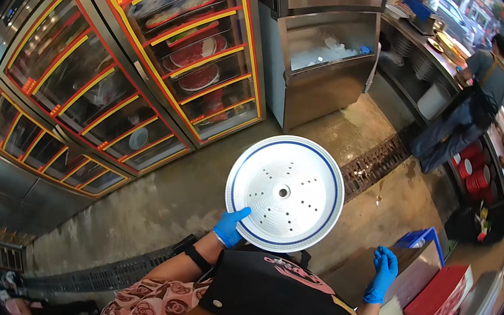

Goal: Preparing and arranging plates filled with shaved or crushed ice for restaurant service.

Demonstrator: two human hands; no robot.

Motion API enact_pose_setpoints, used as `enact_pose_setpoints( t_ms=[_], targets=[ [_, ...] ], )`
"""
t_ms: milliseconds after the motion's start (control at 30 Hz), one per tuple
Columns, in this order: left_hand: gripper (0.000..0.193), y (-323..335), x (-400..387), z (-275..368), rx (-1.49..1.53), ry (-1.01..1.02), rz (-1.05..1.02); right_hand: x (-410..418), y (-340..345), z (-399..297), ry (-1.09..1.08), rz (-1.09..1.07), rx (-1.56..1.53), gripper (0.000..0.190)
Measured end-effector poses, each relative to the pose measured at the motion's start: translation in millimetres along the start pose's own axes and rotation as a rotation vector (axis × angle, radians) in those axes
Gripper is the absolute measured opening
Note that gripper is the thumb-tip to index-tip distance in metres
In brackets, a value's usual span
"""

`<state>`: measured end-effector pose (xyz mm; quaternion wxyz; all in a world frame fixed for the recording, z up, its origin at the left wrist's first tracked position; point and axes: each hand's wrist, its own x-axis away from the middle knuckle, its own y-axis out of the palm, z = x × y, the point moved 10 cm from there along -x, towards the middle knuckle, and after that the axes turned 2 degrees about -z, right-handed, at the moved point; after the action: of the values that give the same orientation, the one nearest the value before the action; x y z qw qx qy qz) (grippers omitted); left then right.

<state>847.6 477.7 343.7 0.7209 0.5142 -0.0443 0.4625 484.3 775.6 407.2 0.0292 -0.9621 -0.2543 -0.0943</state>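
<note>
My left hand (pixel 229 227), in a blue disposable glove, grips the near-left rim of a round white draining plate (pixel 274 169). The thumb lies over the rim and the other fingers are hidden underneath. A blue ring runs inside the plate's edge. Small drain holes spread around a larger centre hole, and nothing lies on the plate. Off to the right, my right hand (pixel 382 273), also blue-gloved, is raised with its fingers curled in and no object visible in it. It appears above or beside a cardboard box (pixel 414 274). A black apron (pixel 282 293) covers my front.
Glass-door refrigerators (pixel 159 70) with plated food stand at left. Ahead is an open ice machine (pixel 330 56) holding ice. A co-worker (pixel 482 86) stands at a counter (pixel 420 39). A drain grate (pixel 373 165) crosses the wet floor. A red box (pixel 435 298) sits at right.
</note>
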Motion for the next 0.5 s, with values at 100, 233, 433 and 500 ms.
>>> enact_pose_setpoints(
  t_ms=[100,233,433,500],
  targets=[
    [0.044,4.4,-32.1,6.7,0.034,0.109,0.043,-68.5,22.6,-13.8,0.052,-0.083,0.054,0.020],
    [0.045,15.1,-72.0,14.0,0.078,0.188,0.170,-158.8,90.2,-42.2,0.058,-0.278,0.121,0.018],
    [0.047,2.2,-170.7,25.7,0.078,0.287,0.313,-305.1,219.7,-70.2,-0.041,-0.652,0.253,0.015],
    [0.047,28.7,-206.3,38.4,0.119,0.285,0.339,-357.6,258.5,-78.0,-0.058,-0.709,0.296,0.015]
  ],
)
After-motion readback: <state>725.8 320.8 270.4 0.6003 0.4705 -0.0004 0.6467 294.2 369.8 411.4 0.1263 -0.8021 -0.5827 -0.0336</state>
